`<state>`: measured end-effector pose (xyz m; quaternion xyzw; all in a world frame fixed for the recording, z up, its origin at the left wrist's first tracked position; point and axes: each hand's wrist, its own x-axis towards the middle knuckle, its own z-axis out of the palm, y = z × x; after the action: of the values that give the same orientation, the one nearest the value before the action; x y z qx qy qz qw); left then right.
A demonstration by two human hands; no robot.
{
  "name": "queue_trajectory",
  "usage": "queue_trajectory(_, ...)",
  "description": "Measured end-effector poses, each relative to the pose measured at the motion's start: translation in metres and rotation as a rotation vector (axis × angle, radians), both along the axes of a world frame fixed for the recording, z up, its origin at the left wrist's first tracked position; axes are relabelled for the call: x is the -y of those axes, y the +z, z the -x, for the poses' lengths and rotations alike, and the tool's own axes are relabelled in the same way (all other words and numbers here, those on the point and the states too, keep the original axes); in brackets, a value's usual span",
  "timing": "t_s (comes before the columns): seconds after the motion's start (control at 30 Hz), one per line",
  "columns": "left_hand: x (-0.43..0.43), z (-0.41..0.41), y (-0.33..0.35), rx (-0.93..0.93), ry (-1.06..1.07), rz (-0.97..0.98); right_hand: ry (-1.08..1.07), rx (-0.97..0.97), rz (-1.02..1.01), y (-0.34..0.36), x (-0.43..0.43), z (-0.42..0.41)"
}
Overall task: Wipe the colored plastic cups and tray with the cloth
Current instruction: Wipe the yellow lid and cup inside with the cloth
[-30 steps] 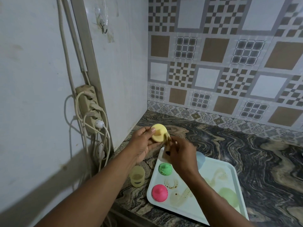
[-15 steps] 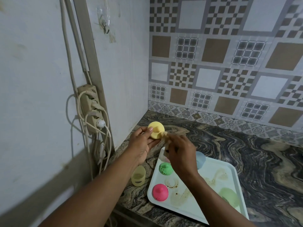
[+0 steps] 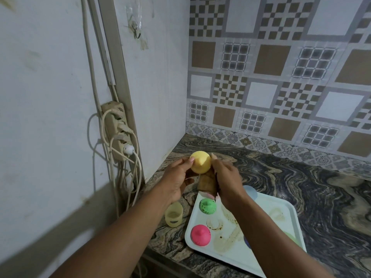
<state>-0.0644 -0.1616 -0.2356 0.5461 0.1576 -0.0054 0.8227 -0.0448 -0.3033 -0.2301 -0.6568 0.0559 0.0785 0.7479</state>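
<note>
My left hand [image 3: 174, 178] grips a yellow plastic cup [image 3: 200, 161] held above the counter, bottom facing me. My right hand [image 3: 226, 180] holds a brownish cloth [image 3: 207, 182] against the cup's right side. Below, a white tray [image 3: 281, 215] with brown stains carries a green cup [image 3: 207, 205] and a pink cup [image 3: 200, 235], both upside down. A blue cup [image 3: 251, 191] and a pale green cup [image 3: 292, 237] lie partly hidden behind my right arm. A translucent yellow cup [image 3: 173, 214] stands on the counter left of the tray.
The marble-pattern counter [image 3: 301, 177] runs to a tiled back wall. On the left wall hangs a power strip [image 3: 116, 127] with several plugs and dangling cables. The counter's front edge is just below the tray.
The yellow cup has turned in my left hand, and my right hand with the cloth has shifted from its front to its right side.
</note>
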Motion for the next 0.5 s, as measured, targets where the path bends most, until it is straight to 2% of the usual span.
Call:
queue_trajectory(0.07, -0.001, 0.000, -0.005, -0.016, 0.044, -0.133, 0.015, 0.031, 0.063, -0.007, -0.006, -0.003)
queue_trajectory(0.13, -0.004, 0.001, -0.012, 0.039, 0.099, -0.413, -0.018, 0.064, 0.138, -0.012, -0.008, -0.007)
queue_trajectory(0.2, -0.010, 0.004, -0.019, 0.217, 0.121, -0.661, -0.025, 0.074, 0.179, -0.015, -0.008, -0.012)
queue_trajectory(0.27, -0.017, 0.010, -0.022, 0.366, 0.024, -0.811, 0.014, 0.032, 0.168, -0.018, -0.010, -0.016)
queue_trajectory(0.37, -0.034, 0.016, -0.030, 0.383, -0.066, -0.961, 0.148, -0.109, 0.093, -0.023, -0.011, -0.015)
queue_trajectory(0.5, -0.056, 0.022, -0.045, 0.314, -0.155, -1.026, 0.284, -0.251, 0.097, -0.039, -0.015, -0.001)
